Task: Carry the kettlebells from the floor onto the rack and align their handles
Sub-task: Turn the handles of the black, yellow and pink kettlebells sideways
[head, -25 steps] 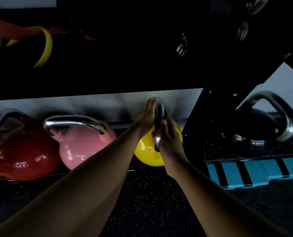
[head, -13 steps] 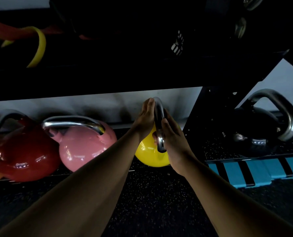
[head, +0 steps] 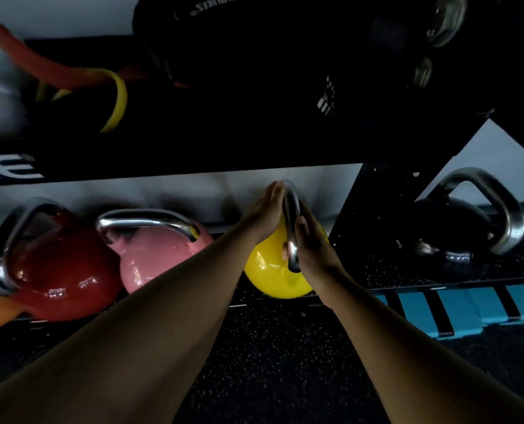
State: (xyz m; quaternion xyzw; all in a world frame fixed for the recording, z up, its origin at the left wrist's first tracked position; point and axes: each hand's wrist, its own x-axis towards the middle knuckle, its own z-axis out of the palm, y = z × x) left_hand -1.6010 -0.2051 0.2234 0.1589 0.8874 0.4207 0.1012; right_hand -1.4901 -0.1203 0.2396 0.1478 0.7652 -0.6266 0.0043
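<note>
A yellow kettlebell [head: 268, 275] sits on the rack's bottom shelf [head: 288, 302], its chrome handle [head: 291, 228] turned edge-on toward me. My left hand [head: 266, 214] lies flat against the handle's left side, fingers straight. My right hand [head: 311, 240] presses the handle's right side, thumb over the lower end. To the left on the same shelf stand a pink kettlebell [head: 159, 258] and a red kettlebell [head: 61, 280], their handles running across. A black kettlebell [head: 450, 237] stands to the right, past the rack's upright.
A dark upper shelf [head: 193, 148] overhangs the row, holding black gear and red and yellow bands [head: 113, 96]. The rack's black upright [head: 374, 203] is just right of the yellow bell. Blue step platform [head: 456, 310] lies at right. Speckled black rubber floor [head: 285, 362] is below.
Both hands stay pressed on the yellow kettlebell's handle. My right hand has slid slightly along it; the bell has barely moved.
</note>
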